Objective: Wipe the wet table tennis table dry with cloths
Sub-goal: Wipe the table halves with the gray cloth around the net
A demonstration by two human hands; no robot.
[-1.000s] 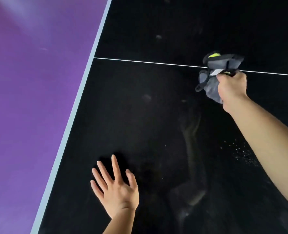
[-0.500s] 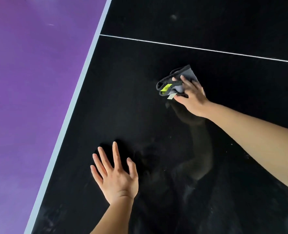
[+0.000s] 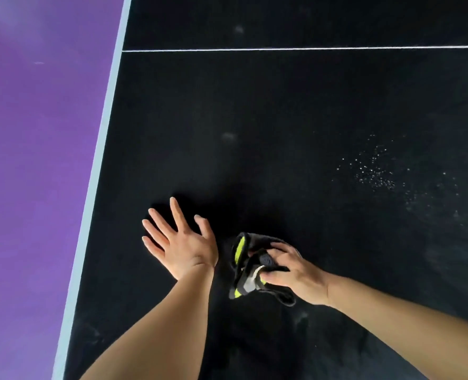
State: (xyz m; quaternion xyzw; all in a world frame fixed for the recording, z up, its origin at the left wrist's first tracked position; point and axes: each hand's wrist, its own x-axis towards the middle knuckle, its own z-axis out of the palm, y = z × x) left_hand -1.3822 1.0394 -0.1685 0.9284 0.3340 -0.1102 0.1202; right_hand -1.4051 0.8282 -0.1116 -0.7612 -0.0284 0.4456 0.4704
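Head camera view: the right hand [image 3: 293,272] curls its fingers around a bunched grey and yellow cloth [image 3: 245,267], pressing it onto the black table [image 3: 254,105]. Just beside it, the left hand [image 3: 183,242] rests flat, fingers spread. Water droplets [image 3: 375,171] glisten far right; wiping there with firm, overlapping strokes would probably work best.

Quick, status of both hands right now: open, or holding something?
Left hand: open, fingers spread flat on the table, holding nothing.
Right hand: grips the bunched grey cloth on the table.
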